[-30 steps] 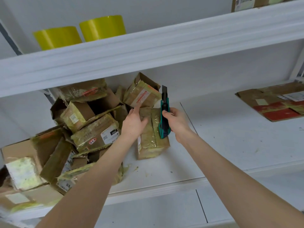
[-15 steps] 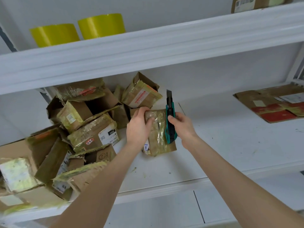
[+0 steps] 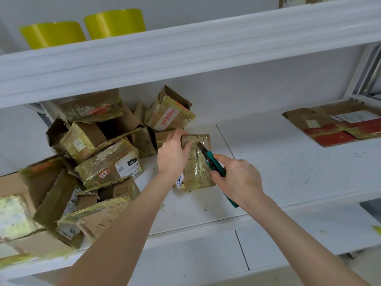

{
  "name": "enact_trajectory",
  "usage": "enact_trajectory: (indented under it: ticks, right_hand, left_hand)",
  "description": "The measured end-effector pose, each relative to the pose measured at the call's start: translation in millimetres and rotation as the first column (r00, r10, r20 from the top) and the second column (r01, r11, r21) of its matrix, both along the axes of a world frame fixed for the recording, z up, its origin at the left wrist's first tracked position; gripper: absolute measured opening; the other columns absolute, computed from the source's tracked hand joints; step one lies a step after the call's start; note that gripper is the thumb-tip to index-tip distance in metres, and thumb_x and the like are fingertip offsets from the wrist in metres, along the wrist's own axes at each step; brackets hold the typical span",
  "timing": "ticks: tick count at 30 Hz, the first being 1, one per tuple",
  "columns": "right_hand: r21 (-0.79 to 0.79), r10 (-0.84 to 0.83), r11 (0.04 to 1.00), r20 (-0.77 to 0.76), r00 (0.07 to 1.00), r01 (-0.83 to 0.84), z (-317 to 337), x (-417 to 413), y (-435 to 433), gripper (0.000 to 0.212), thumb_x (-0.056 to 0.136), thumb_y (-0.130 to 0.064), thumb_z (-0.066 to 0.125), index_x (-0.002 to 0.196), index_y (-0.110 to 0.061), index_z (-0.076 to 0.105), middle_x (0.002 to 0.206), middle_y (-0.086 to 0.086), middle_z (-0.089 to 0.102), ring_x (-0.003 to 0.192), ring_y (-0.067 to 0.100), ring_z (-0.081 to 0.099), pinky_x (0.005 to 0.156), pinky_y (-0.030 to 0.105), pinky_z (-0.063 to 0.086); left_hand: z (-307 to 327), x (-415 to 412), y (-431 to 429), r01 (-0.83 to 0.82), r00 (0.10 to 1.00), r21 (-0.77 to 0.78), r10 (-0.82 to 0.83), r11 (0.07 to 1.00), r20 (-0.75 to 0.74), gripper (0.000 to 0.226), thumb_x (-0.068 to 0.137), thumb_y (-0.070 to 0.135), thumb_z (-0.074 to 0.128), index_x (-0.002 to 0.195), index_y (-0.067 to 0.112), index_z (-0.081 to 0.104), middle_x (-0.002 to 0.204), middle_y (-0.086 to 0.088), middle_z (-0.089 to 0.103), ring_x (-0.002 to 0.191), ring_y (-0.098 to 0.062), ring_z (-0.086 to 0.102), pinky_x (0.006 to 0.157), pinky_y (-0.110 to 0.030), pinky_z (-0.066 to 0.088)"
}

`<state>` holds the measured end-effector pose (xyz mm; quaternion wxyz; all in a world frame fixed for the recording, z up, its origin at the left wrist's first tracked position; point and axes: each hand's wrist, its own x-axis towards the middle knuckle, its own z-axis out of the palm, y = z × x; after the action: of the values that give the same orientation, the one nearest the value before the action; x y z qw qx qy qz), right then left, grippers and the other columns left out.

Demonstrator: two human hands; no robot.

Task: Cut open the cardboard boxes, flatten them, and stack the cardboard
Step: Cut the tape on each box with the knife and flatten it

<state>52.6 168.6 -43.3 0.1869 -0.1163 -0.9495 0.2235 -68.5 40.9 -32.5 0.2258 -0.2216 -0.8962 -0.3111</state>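
Tape-wrapped cardboard box [image 3: 195, 162] on white shelf [image 3: 288, 172], left hand [image 3: 172, 154] gripping its top, right hand [image 3: 237, 178] clutching teal box cutter [image 3: 214, 164], blade on box.

Stockroom or parcel room, white rack shelving.
I face a deep white shelf [image 3: 278, 162] with an upper shelf [image 3: 185, 52] over it. At 9 o'clock is a heap of used, taped cartons [image 3: 92, 145], several with printed shipping labels [image 3: 128, 165]. At 11 o'clock two yellow-green tape rolls [image 3: 115, 22] stand on top. At 2 o'clock lies flattened cardboard [image 3: 329, 125].
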Motion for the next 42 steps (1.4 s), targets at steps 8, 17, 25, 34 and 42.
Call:
enact_trajectory:
  ticks: [8, 17, 25, 34, 42]
  right_hand:
    - [0.123, 0.042, 0.991, 0.141, 0.989, -0.06, 0, 4, -14, 0.026, 0.092, -0.034, 0.046, 0.114, -0.031, 0.058, 0.072, -0.003, 0.052, 0.068, 0.025, 0.051, 0.056, 0.028, 0.037]
    - [0.047, 0.058, 0.997, 0.185, 0.981, -0.068, -17, 28, -14, 0.033, 0.088, -0.037, 0.049, 0.119, -0.037, 0.057, 0.071, -0.006, 0.054, 0.072, 0.023, 0.054, 0.057, 0.028, 0.036]
    - [-0.95, -0.074, 0.313, 0.003, 0.997, 0.026, -47, 18, -13, 0.019, 0.09, -0.009, 0.061, 0.109, -0.009, 0.066, 0.08, 0.009, 0.067, 0.067, 0.021, 0.061, 0.063, 0.031, 0.052]
    - [-0.992, -0.093, 0.089, -0.094, 0.991, -0.086, -12, -39, -15, 0.005, 0.094, -0.012, 0.058, 0.098, -0.015, 0.057, 0.089, 0.006, 0.067, 0.072, 0.017, 0.064, 0.062, 0.027, 0.049]
    - [-0.976, -0.076, 0.215, -0.059, 0.995, -0.042, -19, -62, -8, 0.012, 0.096, -0.01, 0.054, 0.09, -0.02, 0.056, 0.099, 0.012, 0.068, 0.089, 0.027, 0.066, 0.075, 0.035, 0.052]
  left_hand:
    - [2, -4, -1, -0.03, 0.998, 0.025, 0.029, 0.999, 0.052, 0.027, 0.091, 0.023, 0.059, 0.117, 0.016, 0.056, 0.114, -0.005, 0.062, 0.093, -0.03, 0.062, 0.07, -0.031, 0.043]
    - [13, -23, -7, -0.083, 0.978, 0.02, 0.077, 0.996, 0.194, 0.028, 0.091, 0.028, 0.06, 0.117, 0.018, 0.055, 0.11, -0.007, 0.063, 0.099, -0.03, 0.061, 0.082, -0.042, 0.053]
    - [14, -37, -35, -0.22, 0.956, -0.033, 0.222, 0.975, 0.192, 0.036, 0.091, 0.036, 0.059, 0.119, 0.015, 0.051, 0.112, -0.011, 0.063, 0.1, -0.032, 0.061, 0.067, -0.034, 0.045]
    - [9, -17, -48, -0.251, 0.965, 0.168, 0.233, 0.953, 0.119, 0.04, 0.087, 0.028, 0.061, 0.121, 0.011, 0.05, 0.115, -0.01, 0.058, 0.095, -0.029, 0.06, 0.071, -0.03, 0.04]
    - [-25, -3, -57, -0.213, 0.934, -0.249, 0.272, 0.945, 0.233, 0.076, 0.086, 0.046, 0.058, 0.149, 0.025, 0.021, 0.147, -0.013, 0.022, 0.121, -0.035, 0.045, 0.094, -0.044, 0.047]
